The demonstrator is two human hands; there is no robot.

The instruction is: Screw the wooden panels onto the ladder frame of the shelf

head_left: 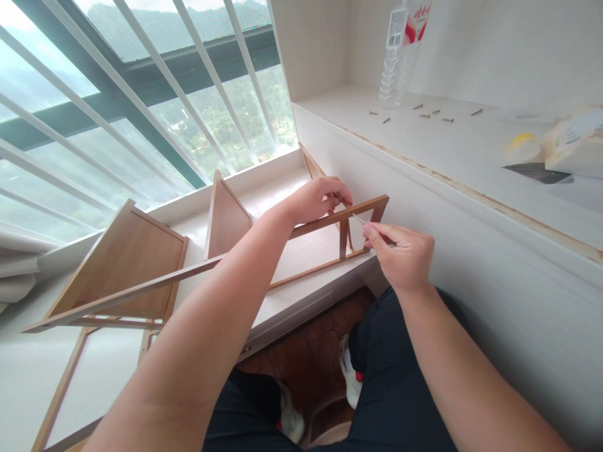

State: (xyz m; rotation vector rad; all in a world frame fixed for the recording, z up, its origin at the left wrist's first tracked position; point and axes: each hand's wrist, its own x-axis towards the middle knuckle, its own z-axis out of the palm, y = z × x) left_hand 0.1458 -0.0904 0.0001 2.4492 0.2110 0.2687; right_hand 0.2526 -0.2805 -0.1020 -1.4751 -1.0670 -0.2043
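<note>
A person sits facing a white windowsill ledge (292,295), on which a light brown wooden shelf frame (155,282) of thin rails and flat panels lies on its side. The left hand (320,198) is closed around the frame's upper rail at its far right corner. Just to the right of that corner, the right hand (400,254) pinches a thin silver metal tool (360,220), perhaps a small hex key or screwdriver, with its tip touching the rail's end. The frame looks light and stiff, though its slim rails could flex or crack under force; the safest hold seems to be near a joint, where the left hand already sits. Above and right of the frame, on a white raised shelf (424,141), several small dark screws (433,115) lie scattered beside a clear plastic bottle (396,56). Behind the frame is a window with white bars (141,94).
</note>
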